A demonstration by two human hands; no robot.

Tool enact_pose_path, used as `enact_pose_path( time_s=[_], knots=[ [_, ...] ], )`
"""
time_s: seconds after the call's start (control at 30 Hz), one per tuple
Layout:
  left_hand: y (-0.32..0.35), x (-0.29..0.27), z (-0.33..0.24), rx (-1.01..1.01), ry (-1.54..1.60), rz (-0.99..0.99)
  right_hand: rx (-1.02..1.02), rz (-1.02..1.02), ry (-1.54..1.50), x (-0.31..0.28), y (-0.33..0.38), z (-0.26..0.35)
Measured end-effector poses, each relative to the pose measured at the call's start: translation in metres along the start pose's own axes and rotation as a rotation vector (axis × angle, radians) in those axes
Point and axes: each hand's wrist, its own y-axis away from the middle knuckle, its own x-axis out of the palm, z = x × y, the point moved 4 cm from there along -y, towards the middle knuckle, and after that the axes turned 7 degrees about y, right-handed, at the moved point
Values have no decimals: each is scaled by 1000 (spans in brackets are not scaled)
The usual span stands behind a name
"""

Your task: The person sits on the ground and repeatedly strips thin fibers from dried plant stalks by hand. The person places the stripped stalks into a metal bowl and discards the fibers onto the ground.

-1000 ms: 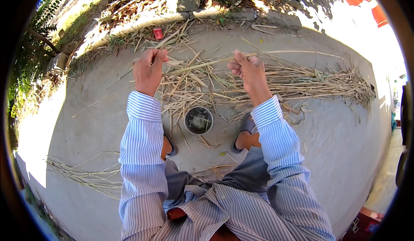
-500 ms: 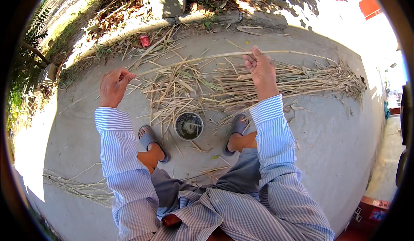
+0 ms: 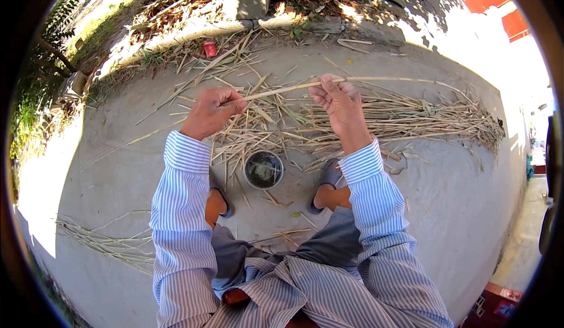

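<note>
Long pale stalk (image 3: 283, 90), gently bowed

No text, label, number or sign can be read.

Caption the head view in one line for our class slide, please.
Left hand and right hand hold a long pale stalk over scattered dry pieces.

Bowl (image 3: 264, 187) btwn feet (image 3: 328, 180), stalk bundle (image 3: 411, 118) front R, stems (image 3: 107, 243) L
</note>
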Motion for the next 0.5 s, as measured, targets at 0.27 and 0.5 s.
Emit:
enact_pose_path(
  time_s=[0.27,0.5],
  knots=[
    [-3,2,34,-194,469,133,-253,129,160,16,11,25],
    [1,36,18,-195,494,274,-372,264,281,9,17,44]
  ],
)
